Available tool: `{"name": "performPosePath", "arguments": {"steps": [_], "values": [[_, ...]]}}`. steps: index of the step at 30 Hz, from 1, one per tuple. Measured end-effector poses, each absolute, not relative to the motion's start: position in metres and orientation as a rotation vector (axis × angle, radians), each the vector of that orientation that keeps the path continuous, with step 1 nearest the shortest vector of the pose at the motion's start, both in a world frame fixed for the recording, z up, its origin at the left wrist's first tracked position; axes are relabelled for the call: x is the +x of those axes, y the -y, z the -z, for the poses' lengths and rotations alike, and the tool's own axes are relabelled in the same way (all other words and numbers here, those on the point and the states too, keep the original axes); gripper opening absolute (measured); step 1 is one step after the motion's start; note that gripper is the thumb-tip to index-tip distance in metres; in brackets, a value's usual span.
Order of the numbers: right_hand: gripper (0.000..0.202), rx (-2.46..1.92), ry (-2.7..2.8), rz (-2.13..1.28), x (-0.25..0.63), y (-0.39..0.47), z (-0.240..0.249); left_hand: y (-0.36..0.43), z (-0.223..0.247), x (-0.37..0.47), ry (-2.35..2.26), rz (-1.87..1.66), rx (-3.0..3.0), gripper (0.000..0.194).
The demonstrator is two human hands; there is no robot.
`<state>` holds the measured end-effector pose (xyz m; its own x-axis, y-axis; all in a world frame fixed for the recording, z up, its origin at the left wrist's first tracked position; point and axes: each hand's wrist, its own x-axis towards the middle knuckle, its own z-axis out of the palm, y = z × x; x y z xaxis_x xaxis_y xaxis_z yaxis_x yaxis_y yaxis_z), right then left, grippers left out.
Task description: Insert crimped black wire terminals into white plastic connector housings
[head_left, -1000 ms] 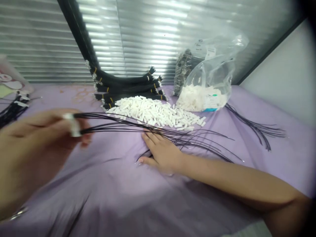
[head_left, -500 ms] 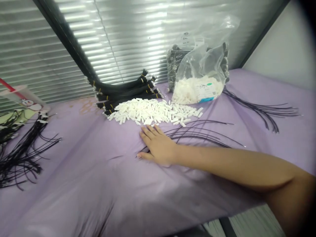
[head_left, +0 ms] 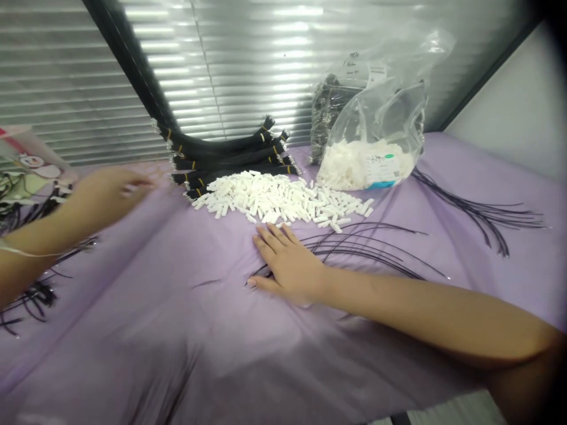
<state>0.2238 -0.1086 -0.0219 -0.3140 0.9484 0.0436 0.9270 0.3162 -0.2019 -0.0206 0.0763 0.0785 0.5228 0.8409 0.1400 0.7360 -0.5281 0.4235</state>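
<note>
My right hand lies flat on the cloth with its fingers spread, resting over thin black wires. Their ends stick out beside the thumb and to the right of the hand. Just beyond its fingertips is a heap of small white connector housings. My left hand is in the air on the left, short of the bundled wires. It is smeared by motion; its fingers point right, and a small whitish spot shows among them that I cannot make out.
Bundles of black wires tied with yellow bands lie behind the heap. A clear bag of white housings stands at the back, with more wires on its right. A cup and assembled wires are at the left.
My left hand has come into view from the left, in front of the cup and wires there. My right hand stays flat on the wires. The view has shifted slightly.
</note>
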Motion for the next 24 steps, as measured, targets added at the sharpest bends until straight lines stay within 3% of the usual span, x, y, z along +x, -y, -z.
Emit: {"name": "performPosePath", "arguments": {"steps": [3,7,24], "values": [[0.086,-1.754,2.422,-0.221,0.224,0.109,0.020,-0.059,-0.042,0.024,-1.034,-0.229,2.801,0.039],[0.086,-1.725,2.409,-0.212,0.224,0.109,0.022,-0.055,-0.017,0.064,-0.966,-0.136,2.859,0.032],[0.080,-1.720,2.368,-0.199,0.226,0.109,0.022,-0.059,-0.010,0.060,-1.247,-0.175,2.803,0.032]]}}
